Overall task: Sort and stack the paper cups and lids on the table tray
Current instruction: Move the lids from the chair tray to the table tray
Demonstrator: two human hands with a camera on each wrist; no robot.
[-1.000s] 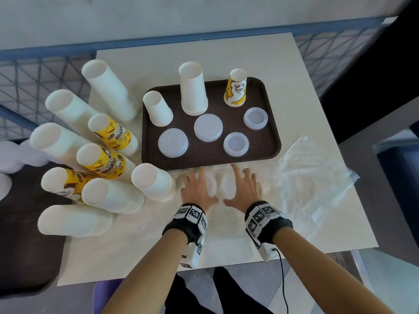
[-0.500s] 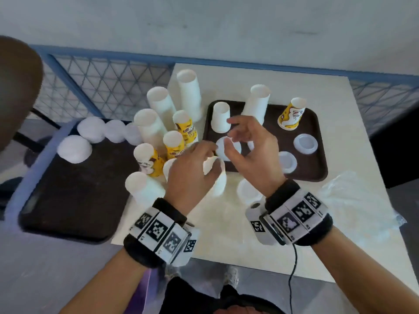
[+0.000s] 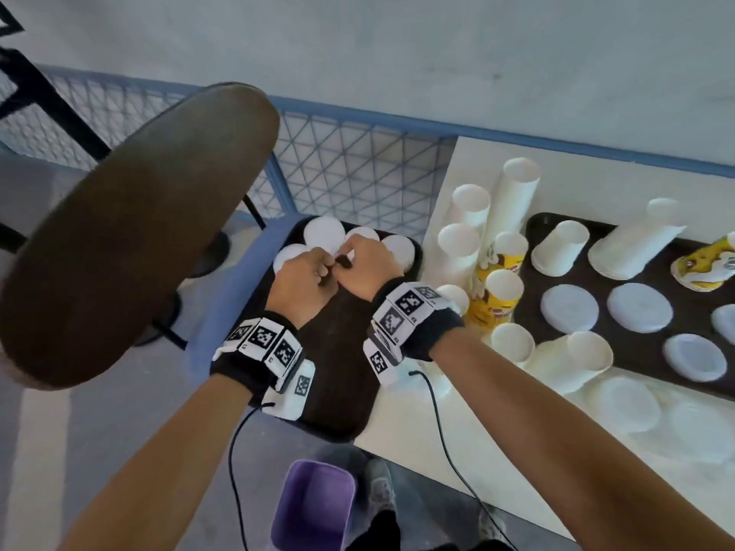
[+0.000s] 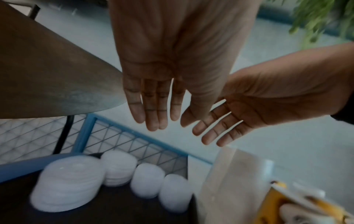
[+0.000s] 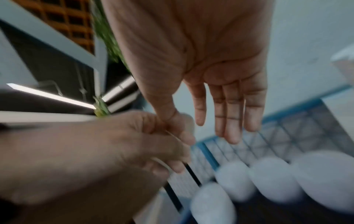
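While both hover over the side tray (image 3: 338,351), the left hand (image 3: 304,282) and right hand (image 3: 368,268) meet — fingers straight in wrist views — gripping nothing I can discern.

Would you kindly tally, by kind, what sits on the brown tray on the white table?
White cup stacks: 2
Yellow printed cup stack: 1
Lids: 4, one cut by the frame edge
Total: 7

White lids (image 3: 324,232), dk-brown tray (image 3: 338,351), yellow-print cups (image 3: 495,302), blue mesh rail (image 3: 358,169).
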